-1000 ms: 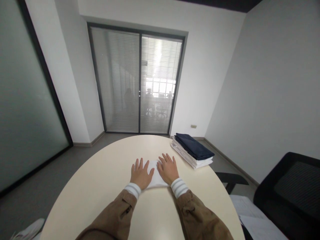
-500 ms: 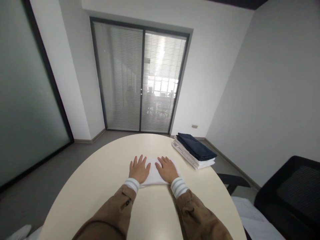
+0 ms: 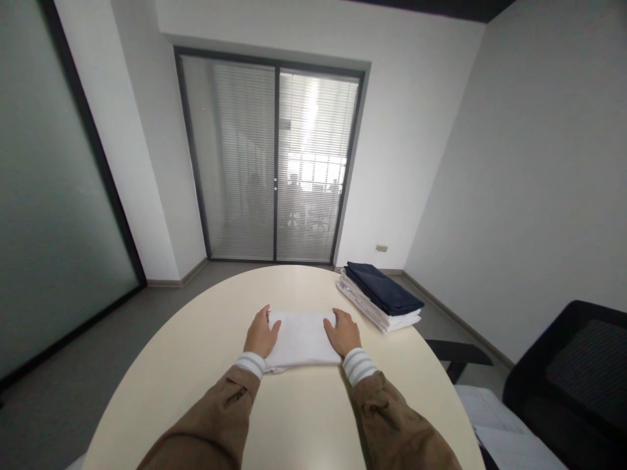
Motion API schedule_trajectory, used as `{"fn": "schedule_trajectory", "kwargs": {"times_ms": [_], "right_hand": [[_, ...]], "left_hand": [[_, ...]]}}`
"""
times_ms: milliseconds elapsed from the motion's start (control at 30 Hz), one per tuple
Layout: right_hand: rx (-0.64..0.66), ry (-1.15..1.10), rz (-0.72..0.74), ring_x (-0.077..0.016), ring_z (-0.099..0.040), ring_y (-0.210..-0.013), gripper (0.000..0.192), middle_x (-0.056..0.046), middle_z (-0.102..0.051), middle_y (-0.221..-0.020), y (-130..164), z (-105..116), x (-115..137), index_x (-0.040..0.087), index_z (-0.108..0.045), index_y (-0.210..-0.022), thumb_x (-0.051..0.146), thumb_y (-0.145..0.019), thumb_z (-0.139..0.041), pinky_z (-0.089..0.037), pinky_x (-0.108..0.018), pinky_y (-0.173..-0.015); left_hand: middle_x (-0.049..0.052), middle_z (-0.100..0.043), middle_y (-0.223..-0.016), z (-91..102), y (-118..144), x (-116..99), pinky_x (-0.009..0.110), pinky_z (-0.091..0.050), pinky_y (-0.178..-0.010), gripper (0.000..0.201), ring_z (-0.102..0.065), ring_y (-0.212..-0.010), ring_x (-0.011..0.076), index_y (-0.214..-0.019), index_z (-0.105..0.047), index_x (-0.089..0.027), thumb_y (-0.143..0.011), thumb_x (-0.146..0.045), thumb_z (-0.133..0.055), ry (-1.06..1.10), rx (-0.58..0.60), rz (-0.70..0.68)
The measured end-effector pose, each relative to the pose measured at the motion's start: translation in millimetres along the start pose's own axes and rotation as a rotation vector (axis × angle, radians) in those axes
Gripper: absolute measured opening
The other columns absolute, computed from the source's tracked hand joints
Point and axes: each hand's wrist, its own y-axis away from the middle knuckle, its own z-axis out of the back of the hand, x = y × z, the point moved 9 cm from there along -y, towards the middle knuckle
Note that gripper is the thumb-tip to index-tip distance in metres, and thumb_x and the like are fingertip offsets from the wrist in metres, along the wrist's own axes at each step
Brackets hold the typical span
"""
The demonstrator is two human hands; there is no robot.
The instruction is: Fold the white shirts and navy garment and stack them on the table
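A folded white cloth [image 3: 301,339] lies flat on the round cream table [image 3: 298,418] in front of me. My left hand [image 3: 261,334] holds its left edge, thumb on top and fingers curled over the side. At the opposite edge, my right hand [image 3: 343,333] grips the cloth the same way, its thumb resting on the upper face. The fingertips beneath the edges are hidden.
Toward the right rear edge of the table sits a stack of folded white cloths [image 3: 365,305] topped by a dark navy folded cloth [image 3: 385,287]. A black mesh chair [image 3: 573,372] stands at the right, with a pale fabric or paper [image 3: 504,424] beside it.
Both hands were spread flat on top of the cloth. They have moved apart to its left and right edges, and the fingers have curled round the sides.
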Motion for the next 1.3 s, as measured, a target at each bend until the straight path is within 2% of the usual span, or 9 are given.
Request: {"fn": "schedule_trajectory", "kwargs": {"times_ms": [133,267,433,567,800,933,1033,1200,1300], "right_hand": [[-0.121,-0.317,0.063,-0.0272,-0.054,-0.122,0.051,-0.017,-0.059,-0.129,-8.4,12.1,-7.1,0.012,-0.057,-0.126,0.037,-0.081,-0.054,-0.038,-0.038,-0.11],[-0.116,-0.705,-0.044,-0.0276,-0.062,-0.112,0.057,-0.014,-0.065,-0.122,-15.6,18.0,-25.9,0.017,-0.058,-0.123,0.04,-0.071,-0.067,-0.047,-0.041,-0.101],[0.338,-1.108,-0.177,-0.0312,-0.071,-0.088,0.052,-0.012,-0.075,-0.098,2.1,-7.7,-20.7,0.019,-0.065,-0.107,0.049,-0.066,-0.078,-0.056,-0.047,-0.083],[0.395,-1.207,-0.096,-0.0323,-0.072,-0.087,0.053,-0.009,-0.076,-0.098,13.9,-1.6,-7.6,0.021,-0.067,-0.102,0.047,-0.059,-0.083,-0.055,-0.049,-0.086],[0.432,-1.179,-0.092,-0.0298,-0.071,-0.085,0.056,-0.009,-0.076,-0.098,15.0,4.9,-6.3,0.019,-0.064,-0.108,0.046,-0.063,-0.082,-0.053,-0.047,-0.086],[0.443,-1.113,-0.048,-0.0301,-0.07,-0.089,0.057,-0.008,-0.075,-0.101,14.6,3.8,-8.4,0.021,-0.063,-0.108,0.047,-0.061,-0.083,-0.052,-0.048,-0.088],[0.363,-1.022,0.022,-0.0317,-0.069,-0.094,0.05,-0.009,-0.075,-0.1,7.6,18.0,-7.3,0.022,-0.067,-0.102,0.051,-0.064,-0.081,-0.051,-0.049,-0.092],[0.145,-0.91,0.105,-0.0309,-0.068,-0.099,0.051,-0.01,-0.075,-0.105,-8.1,71.7,-6.4,0.019,-0.07,-0.107,0.053,-0.07,-0.077,-0.053,-0.045,-0.088],[-0.049,-0.925,0.136,-0.0286,-0.068,-0.097,0.052,-0.011,-0.075,-0.106,-22.0,112.2,-11.7,0.015,-0.07,-0.107,0.048,-0.069,-0.08,-0.054,-0.042,-0.087]], "left_hand": [[0.015,-0.063,-0.126,3.9,-2.6,15.7,0.039,-0.034,-0.114,0.049,-0.054,-0.127,0.0257,-0.119,-0.057,-0.016,-0.073,-0.02,-0.076,0.585,-0.08,0.221],[0.019,-0.069,-0.115,-1.0,0.5,13.8,0.045,-0.045,-0.104,0.042,-0.063,-0.116,0.0303,-0.107,-0.061,-0.014,-0.072,-0.028,-0.08,0.749,-0.032,0.319],[0.014,-0.068,-0.124,-1.5,2.6,-13.5,0.043,-0.049,-0.1,0.059,-0.067,-0.108,0.0272,-0.118,-0.06,-0.019,-0.067,-0.037,-0.085,1.094,0.075,0.224],[0.014,-0.07,-0.119,-3.7,5.5,-28.2,0.04,-0.048,-0.101,0.06,-0.066,-0.11,0.0282,-0.115,-0.064,-0.015,-0.066,-0.04,-0.085,1.147,0.168,0.221],[0.008,-0.074,-0.105,-8.7,12.1,-27.7,0.037,-0.055,-0.086,0.065,-0.072,-0.092,0.0241,-0.122,-0.055,-0.021,-0.067,-0.039,-0.084,1.201,0.163,0.286],[0.007,-0.074,-0.099,-14.8,7.8,-11.7,0.034,-0.056,-0.08,0.058,-0.072,-0.088,0.0228,-0.119,-0.057,-0.019,-0.069,-0.037,-0.082,1.139,0.144,0.318],[0.008,-0.074,-0.099,-13.5,-1.9,2.2,0.034,-0.056,-0.078,0.052,-0.072,-0.085,0.0215,-0.122,-0.056,-0.019,-0.078,-0.039,-0.072,1.013,0.088,0.282],[0.012,-0.068,-0.117,0.1,-10.6,7.4,0.039,-0.049,-0.097,0.033,-0.066,-0.105,0.0222,-0.118,-0.057,-0.018,-0.087,-0.029,-0.056,0.483,-0.041,0.039],[0.012,-0.066,-0.121,-10.9,-2.5,-7.0,0.042,-0.042,-0.106,0.033,-0.06,-0.116,0.0248,-0.115,-0.061,-0.017,-0.083,-0.019,-0.056,0.127,0.046,-0.166]]}}
